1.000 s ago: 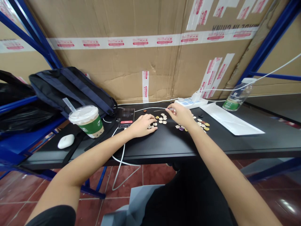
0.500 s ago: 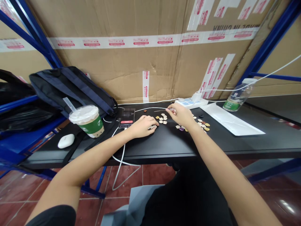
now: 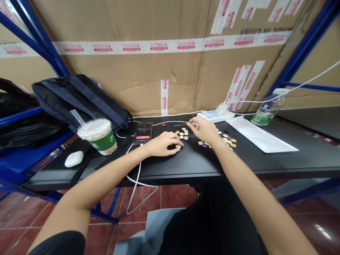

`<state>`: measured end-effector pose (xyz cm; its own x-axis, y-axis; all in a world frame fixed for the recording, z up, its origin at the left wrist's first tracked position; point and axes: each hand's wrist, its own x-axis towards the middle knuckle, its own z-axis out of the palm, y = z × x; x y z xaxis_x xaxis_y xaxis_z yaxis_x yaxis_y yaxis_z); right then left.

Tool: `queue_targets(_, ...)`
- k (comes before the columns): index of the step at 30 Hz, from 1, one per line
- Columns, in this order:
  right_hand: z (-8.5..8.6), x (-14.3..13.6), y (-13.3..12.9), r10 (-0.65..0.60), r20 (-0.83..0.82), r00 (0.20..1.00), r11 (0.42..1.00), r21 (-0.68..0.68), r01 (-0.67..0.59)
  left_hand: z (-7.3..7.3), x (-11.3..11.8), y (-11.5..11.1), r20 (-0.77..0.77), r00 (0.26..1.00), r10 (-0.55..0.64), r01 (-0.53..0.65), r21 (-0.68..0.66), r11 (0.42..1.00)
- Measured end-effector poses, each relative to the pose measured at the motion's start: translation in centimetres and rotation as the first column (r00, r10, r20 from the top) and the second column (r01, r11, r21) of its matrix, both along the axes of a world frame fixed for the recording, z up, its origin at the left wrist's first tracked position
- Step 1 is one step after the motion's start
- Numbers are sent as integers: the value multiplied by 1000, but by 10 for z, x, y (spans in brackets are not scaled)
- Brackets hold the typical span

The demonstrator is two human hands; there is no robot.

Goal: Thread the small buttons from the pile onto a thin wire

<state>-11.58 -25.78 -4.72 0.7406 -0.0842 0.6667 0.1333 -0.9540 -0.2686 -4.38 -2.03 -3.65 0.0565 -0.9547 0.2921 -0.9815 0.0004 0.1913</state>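
My left hand [image 3: 163, 143] rests low over the black tabletop, its thumb and forefinger closed around a pale oval button [image 3: 178, 146]. Just beyond those fingertips lies a small group of cream buttons [image 3: 183, 134] with a yellowish one among them. Closed in a pinch, my right hand [image 3: 205, 131] holds a thin needle [image 3: 180, 124] that points left. A small reddish-brown piece shows at its fingertips, partly hidden by the fingers. Beside and partly behind my right wrist is a loose pile of mixed buttons [image 3: 228, 140] in cream, yellow, brown, purple and black.
At the left are a lidded drink cup [image 3: 102, 140], a white earphone case [image 3: 74, 159], a backpack [image 3: 79, 99] and a phone [image 3: 142, 134] with a white cable. A power strip [image 3: 217, 116], white envelope [image 3: 261, 136] and bottle [image 3: 268, 109] stand right. One brown button [image 3: 163, 124] lies behind.
My left fingers have shifted slightly right, and the pale button between them now shows closer to the fingertips. My right hand with the needle has hardly moved.
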Motion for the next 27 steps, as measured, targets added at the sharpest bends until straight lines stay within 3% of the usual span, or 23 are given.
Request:
queue_targets(12,0,0,0,2,-12,1000,1000,-4,-2,-1,2,0,14,999,32,-32,-2,999)
queue_targets(16,-1,1,-1,-3,-5,1000,1000,-20,3,-2,3,-2,12,993,121,-119,-87,989)
queue_targets(21,-1,1,1,-36,-13,999,999,-21,36,-8,16,-4,-91,963,252,-267,-255,929)
queue_targets(27,1,-2,6,24,-99,995,999,27,-22,-14,30,-3,-182,916,357,-397,-283,873)
